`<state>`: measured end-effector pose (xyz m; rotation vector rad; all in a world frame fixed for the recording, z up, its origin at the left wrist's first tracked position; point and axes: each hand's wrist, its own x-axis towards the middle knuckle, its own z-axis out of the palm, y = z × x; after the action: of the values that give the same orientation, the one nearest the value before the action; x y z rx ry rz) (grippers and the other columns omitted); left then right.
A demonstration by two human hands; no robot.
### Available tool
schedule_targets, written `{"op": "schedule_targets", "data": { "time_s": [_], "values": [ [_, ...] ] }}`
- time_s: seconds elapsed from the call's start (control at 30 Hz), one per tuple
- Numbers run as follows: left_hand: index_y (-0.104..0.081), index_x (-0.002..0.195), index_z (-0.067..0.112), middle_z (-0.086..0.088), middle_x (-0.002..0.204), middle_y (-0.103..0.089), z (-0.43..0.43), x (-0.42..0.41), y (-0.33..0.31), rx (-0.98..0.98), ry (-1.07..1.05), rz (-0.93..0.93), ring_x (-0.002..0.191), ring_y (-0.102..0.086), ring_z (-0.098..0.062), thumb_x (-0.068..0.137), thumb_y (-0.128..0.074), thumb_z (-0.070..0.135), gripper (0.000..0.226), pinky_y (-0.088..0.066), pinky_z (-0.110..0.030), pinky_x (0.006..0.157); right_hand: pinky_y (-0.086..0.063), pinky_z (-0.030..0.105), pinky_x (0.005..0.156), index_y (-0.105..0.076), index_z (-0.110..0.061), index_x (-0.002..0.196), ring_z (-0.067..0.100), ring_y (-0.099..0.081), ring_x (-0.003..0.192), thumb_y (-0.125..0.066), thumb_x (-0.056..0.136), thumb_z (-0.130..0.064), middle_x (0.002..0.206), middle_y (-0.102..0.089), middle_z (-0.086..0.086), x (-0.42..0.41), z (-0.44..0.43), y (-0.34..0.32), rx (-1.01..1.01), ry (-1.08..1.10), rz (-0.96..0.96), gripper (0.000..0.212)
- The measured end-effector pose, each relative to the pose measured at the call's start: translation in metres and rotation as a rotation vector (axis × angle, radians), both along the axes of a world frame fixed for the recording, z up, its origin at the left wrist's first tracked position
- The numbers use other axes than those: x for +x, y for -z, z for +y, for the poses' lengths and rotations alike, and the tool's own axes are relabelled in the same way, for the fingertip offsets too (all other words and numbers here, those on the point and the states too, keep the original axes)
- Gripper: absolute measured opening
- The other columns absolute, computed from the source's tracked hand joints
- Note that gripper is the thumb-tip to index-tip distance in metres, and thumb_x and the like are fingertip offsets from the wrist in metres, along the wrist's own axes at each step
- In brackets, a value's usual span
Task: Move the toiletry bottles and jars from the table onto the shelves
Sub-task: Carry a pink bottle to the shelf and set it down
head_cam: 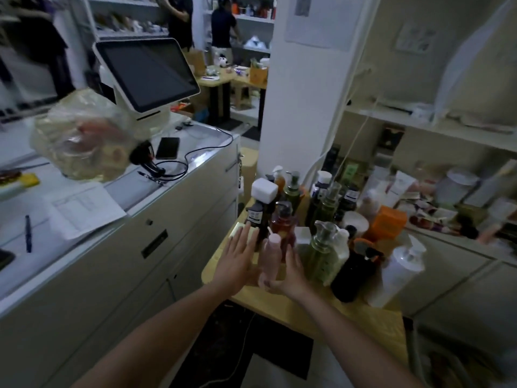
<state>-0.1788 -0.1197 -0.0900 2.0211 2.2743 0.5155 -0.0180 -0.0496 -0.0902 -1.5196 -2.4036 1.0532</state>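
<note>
Head view, left hand (237, 259): fingers straight and spread, palm flat just left of the pink bottle (270, 254).
Right hand (291, 273): thumb hooked under the pink bottle's base, fingers up along its right side.
Pink bottle: held tilted over the near left of the wooden bench (363, 317), in front of crowded pump bottles (324, 253).
Shelves (419, 127): far right, cluttered with tubes and jars.

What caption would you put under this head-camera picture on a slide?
Left hand and right hand flank a pink bottle on a wooden table crowded with toiletry bottles.
</note>
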Motion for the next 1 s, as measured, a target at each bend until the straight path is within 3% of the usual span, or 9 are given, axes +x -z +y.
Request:
{"op": "schedule_targets", "data": {
  "time_s": [0.13, 0.3, 0.43, 0.53, 0.6, 0.73, 0.8, 0.9, 1.0],
  "values": [
    [0.015, 0.149, 0.023, 0.004, 0.152, 0.029, 0.019, 0.003, -0.004, -0.076, -0.044, 0.075, 0.141, 0.028, -0.017, 0.092, -0.047, 0.050, 0.088, 0.015, -0.037, 0.117, -0.038, 0.046, 0.106, 0.001, -0.038, 0.146, 0.024, -0.030, 0.138, -0.072, 0.068, -0.052, 0.155, -0.019, 0.002, -0.024, 0.027, 0.015, -0.071, 0.057, 0.079, 0.108],
    [0.005, 0.152, 0.025, 0.003, 0.158, 0.017, 0.026, 0.005, 0.002, -0.101, -0.077, 0.167, 0.143, 0.023, -0.018, 0.091, -0.037, 0.057, 0.080, 0.019, -0.037, 0.114, -0.051, 0.042, 0.083, -0.023, -0.045, 0.134, 0.017, -0.056, 0.099, -0.065, 0.070, -0.053, 0.118, -0.055, -0.008, -0.035, 0.042, 0.032, -0.175, 0.106, 0.130, 0.077],
    [-0.007, 0.152, 0.024, 0.002, 0.159, 0.006, 0.030, -0.003, 0.007, -0.095, -0.062, 0.219, 0.143, 0.020, -0.017, 0.084, -0.037, 0.060, 0.083, 0.024, -0.036, 0.113, -0.050, 0.037, 0.084, -0.040, -0.036, 0.120, 0.012, -0.054, 0.094, -0.067, 0.073, -0.044, 0.110, -0.052, -0.009, -0.043, 0.043, 0.035, -0.133, 0.138, 0.177, 0.055],
    [-0.022, 0.150, 0.021, -0.004, 0.158, -0.016, 0.030, -0.005, 0.009, -0.139, -0.068, 0.218, 0.144, 0.004, -0.022, 0.079, -0.046, 0.061, 0.085, 0.011, -0.038, 0.116, -0.044, 0.031, 0.085, -0.046, -0.028, 0.116, 0.013, -0.050, 0.100, -0.071, 0.075, -0.028, 0.116, -0.048, -0.006, -0.045, 0.043, 0.031, -0.110, 0.183, 0.209, 0.048],
    [-0.023, 0.149, 0.021, -0.006, 0.157, -0.017, 0.030, -0.002, 0.007, -0.164, -0.065, 0.208, 0.144, 0.002, -0.025, 0.077, -0.044, 0.064, 0.086, 0.009, -0.039, 0.115, -0.045, 0.030, 0.085, -0.049, -0.028, 0.108, 0.013, -0.052, 0.099, -0.075, 0.072, -0.023, 0.110, -0.053, -0.007, -0.041, 0.043, 0.028, -0.131, 0.197, 0.235, 0.044],
    [-0.025, 0.149, 0.019, -0.014, 0.156, -0.016, 0.024, -0.003, 0.000, -0.160, -0.022, 0.254, 0.145, 0.003, -0.029, 0.079, -0.037, 0.070, 0.088, 0.008, -0.044, 0.116, -0.045, 0.028, 0.085, -0.053, -0.026, 0.109, 0.014, -0.054, 0.101, -0.079, 0.067, -0.014, 0.102, -0.056, -0.008, -0.020, 0.040, 0.016, -0.178, 0.190, 0.255, 0.051],
    [-0.026, 0.149, 0.015, -0.016, 0.156, -0.015, 0.018, -0.004, -0.003, -0.096, 0.027, 0.289, 0.145, 0.000, -0.029, 0.076, -0.048, 0.068, 0.093, 0.004, -0.044, 0.117, -0.049, 0.030, 0.086, -0.055, -0.024, 0.111, 0.018, -0.057, 0.105, -0.079, 0.064, -0.007, 0.105, -0.060, -0.004, -0.005, 0.038, 0.007, -0.199, 0.222, 0.320, 0.056],
    [-0.015, 0.151, 0.017, -0.015, 0.156, -0.010, 0.010, 0.004, -0.007, 0.029, 0.140, 0.261, 0.145, 0.001, -0.027, 0.073, -0.052, 0.062, 0.098, -0.005, -0.045, 0.120, -0.048, 0.028, 0.081, -0.054, -0.026, 0.112, 0.016, -0.057, 0.101, -0.081, 0.061, -0.002, 0.102, -0.059, -0.007, 0.022, 0.029, -0.016, -0.186, 0.228, 0.436, 0.063],
    [0.015, 0.147, 0.032, -0.006, 0.157, 0.003, 0.009, 0.027, -0.013, -0.052, 0.203, -0.014, 0.144, -0.002, -0.021, 0.080, -0.064, 0.051, 0.106, -0.016, -0.038, 0.119, -0.051, 0.023, 0.077, -0.053, -0.025, 0.111, 0.016, -0.057, 0.102, -0.081, 0.060, 0.004, 0.104, -0.059, -0.007, 0.058, 0.013, -0.041, -0.174, 0.244, 0.548, 0.065]
  ]
}}
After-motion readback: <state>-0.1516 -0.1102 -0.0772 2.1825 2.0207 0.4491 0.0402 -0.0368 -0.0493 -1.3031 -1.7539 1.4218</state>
